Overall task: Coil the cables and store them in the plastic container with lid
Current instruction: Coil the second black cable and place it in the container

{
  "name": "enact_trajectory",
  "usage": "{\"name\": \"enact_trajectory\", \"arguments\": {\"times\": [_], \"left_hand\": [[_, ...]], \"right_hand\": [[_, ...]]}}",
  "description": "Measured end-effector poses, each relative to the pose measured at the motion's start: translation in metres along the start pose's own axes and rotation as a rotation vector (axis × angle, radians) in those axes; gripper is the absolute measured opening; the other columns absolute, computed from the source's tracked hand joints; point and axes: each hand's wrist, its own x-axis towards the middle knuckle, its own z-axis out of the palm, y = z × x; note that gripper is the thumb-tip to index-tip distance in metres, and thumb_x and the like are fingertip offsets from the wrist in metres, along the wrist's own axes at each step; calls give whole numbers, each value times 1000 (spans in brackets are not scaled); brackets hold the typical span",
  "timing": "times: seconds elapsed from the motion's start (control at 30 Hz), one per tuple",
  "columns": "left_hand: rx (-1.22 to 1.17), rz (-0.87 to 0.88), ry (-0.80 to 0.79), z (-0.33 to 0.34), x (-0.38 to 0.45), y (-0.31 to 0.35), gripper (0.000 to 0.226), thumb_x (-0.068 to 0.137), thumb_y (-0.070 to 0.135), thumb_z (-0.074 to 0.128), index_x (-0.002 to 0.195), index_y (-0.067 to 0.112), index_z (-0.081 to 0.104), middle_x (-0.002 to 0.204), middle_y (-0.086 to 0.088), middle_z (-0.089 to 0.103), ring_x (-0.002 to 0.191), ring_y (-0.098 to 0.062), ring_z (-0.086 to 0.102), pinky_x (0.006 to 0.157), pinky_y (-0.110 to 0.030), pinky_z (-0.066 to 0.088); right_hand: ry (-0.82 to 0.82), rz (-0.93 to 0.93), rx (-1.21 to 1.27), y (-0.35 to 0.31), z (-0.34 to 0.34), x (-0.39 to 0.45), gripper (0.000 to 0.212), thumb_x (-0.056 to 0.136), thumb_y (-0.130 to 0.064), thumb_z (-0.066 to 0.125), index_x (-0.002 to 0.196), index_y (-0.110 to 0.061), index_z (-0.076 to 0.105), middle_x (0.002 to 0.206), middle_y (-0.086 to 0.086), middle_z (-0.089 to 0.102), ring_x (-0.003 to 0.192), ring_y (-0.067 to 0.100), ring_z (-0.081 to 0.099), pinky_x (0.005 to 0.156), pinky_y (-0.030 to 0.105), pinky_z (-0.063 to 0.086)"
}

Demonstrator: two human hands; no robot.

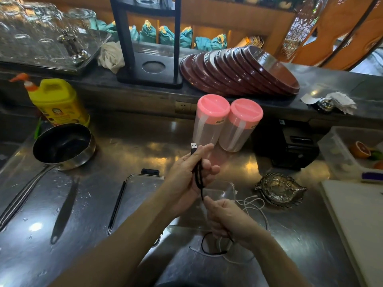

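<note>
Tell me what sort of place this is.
Probably a café or restaurant service counter: a steel worktop, a stack of brown trays on the ledge and a rack of upturned glasses behind.

The left hand (pixel 187 177) is raised, palm turned inward, fingers loosely extended; the right hand (pixel 228 219) sits lower and nearer, curled into a loose fist; both forearms are bare.

Container (pixel 219 192) mostly hidden, perhaps lidless.
</note>
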Motion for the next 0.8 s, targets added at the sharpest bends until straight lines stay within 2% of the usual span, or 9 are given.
{"name": "enact_trajectory", "arguments": {"times": [0.07,0.13,0.23,0.33,0.4,0.5,0.6,0.7,0.8], "left_hand": [[35,-42,-76,0,-6,6,45,100,31,50,137,7,57,85,-9,75,43,-2,54,42,-10,44],[45,-75,-166,-3,-11,12,45,102,32,46,137,6,56,112,-20,74,33,0,40,34,-8,33],[94,-116,-250,-7,-14,9,48,102,30,45,137,-1,54,96,-19,76,26,1,31,29,-10,23],[276,-166,-243,-14,-16,-7,45,103,27,45,132,-4,57,85,-16,77,26,0,29,29,-12,22],[414,-176,-178,-16,-16,-17,38,105,28,44,127,1,61,98,-18,78,29,-2,34,32,-13,24],[499,-136,-25,-19,-11,-26,34,108,30,42,122,7,61,111,-9,78,38,-6,49,38,-16,34],[319,-111,77,-19,-1,-26,37,108,29,43,127,1,58,111,-9,78,60,-19,73,46,-21,52],[146,-54,154,-16,7,-24,38,108,26,44,126,-4,58,98,-11,79,71,-21,76,58,-28,62],[28,-9,156,-13,15,-21,42,109,24,41,131,-8,53,108,-15,77,85,-23,75,71,-32,63]], "right_hand": [[-51,53,7,0,-18,4,36,95,-42,69,65,-23,64,57,-2,31,46,11,25,45,25,20],[-36,89,122,-5,-37,12,22,94,-26,71,75,-15,65,56,-3,30,43,7,25,39,19,23],[12,131,287,-26,-59,28,40,69,-16,80,65,-20,40,51,-8,25,40,4,18,33,15,17],[-19,118,308,-60,-68,38,61,49,-18,84,68,-22,26,50,-8,21,34,4,21,29,15,17],[-30,104,289,-84,-64,39,58,57,-20,79,71,-22,23,52,-7,20,34,3,21,28,16,17],[37,74,133,-110,-47,31,22,86,-24,60,69,-18,48,52,-8,29,36,4,22,30,17,17],[172,-66,-171,-116,-21,15,31,102,-24,50,72,-17,59,53,-6,38,38,5,30,34,18,21],[230,-167,-255,-106,4,-1,31,107,-16,45,81,-11,61,51,-9,57,39,-1,48,36,12,34],[281,-251,-386,-76,21,-5,27,106,-20,49,90,-8,65,79,9,70,64,16,62,58,24,53]]}}
